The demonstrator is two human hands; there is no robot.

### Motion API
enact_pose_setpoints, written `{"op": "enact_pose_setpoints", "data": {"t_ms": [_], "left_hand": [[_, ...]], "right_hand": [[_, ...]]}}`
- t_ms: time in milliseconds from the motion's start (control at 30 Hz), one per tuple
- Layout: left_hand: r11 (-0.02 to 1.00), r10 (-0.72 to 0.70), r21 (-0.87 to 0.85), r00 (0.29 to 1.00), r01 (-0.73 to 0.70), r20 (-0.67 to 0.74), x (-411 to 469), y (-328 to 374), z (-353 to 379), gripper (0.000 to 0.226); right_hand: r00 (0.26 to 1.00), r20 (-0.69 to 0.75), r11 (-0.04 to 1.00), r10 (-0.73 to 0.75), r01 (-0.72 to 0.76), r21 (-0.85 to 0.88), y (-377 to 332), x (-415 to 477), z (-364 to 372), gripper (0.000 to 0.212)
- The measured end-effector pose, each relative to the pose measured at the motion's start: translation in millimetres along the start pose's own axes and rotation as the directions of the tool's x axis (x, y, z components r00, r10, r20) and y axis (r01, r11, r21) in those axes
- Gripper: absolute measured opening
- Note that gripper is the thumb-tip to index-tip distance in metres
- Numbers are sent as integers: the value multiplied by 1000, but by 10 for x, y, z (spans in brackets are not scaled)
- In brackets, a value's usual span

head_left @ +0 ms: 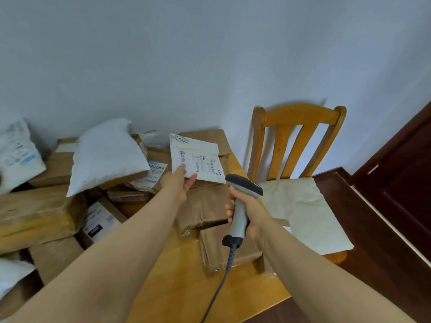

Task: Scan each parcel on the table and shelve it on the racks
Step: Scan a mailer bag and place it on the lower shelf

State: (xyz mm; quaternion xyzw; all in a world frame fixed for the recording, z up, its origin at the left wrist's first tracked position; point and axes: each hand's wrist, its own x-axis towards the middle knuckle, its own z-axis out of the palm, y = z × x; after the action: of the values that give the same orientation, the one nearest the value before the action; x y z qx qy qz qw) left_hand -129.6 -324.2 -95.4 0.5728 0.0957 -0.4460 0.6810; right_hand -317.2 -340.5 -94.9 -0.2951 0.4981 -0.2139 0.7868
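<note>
A room in a home: plain white wall (210, 54), honey-coloured slatted wooden chair (296, 127) with a cream seat cushion (303, 210), dark reddish-brown wooden door (408, 173), and a yellow wooden tabletop (186, 287) heaped with brown cardboard boxes (35, 213) and white plastic mailers (105, 155).

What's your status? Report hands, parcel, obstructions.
Left hand pinches flat white paper mailer by its near edge, label up. Right hand grips grey corded handheld scanner, head toward the label. Nothing between them.
</note>
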Motion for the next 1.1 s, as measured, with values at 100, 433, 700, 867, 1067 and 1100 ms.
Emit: {"op": "enact_pose_setpoints", "data": {"t_ms": [100, 433, 700, 867, 1067, 1100], "left_hand": [[999, 53, -15, 999, -52, 9, -215, 50, -233, 10], [985, 99, -138, 995, -102, -29, -1176, -50, -1142, 8], [980, 138, 157, 987, -123, -83, -1873, -187, -1877, 22], [829, 424, 466, 890, -308, -167, -2092, 342, -2369, 27], [500, 129, 861, 991, -87, 25, -2429, 696, -2754, 42], [478, 133, 874, 991, -86, 25, -2470, 699, -2831, 36]], "right_hand": [[1000, 5, 1000, -1, 1, 10, -3, -33, 35, 19], [994, 100, 998, -39, 35, 45, 212, -338, 115, 17], [979, 189, 980, -72, 104, -167, 614, -729, 423, 28], [937, 350, 906, -9, 155, -394, 631, -1020, 600, 37], [868, 496, 868, -11, 254, -426, 767, -1333, 1006, 33], [861, 509, 868, -25, 271, -416, 800, -1360, 1079, 32]]}}
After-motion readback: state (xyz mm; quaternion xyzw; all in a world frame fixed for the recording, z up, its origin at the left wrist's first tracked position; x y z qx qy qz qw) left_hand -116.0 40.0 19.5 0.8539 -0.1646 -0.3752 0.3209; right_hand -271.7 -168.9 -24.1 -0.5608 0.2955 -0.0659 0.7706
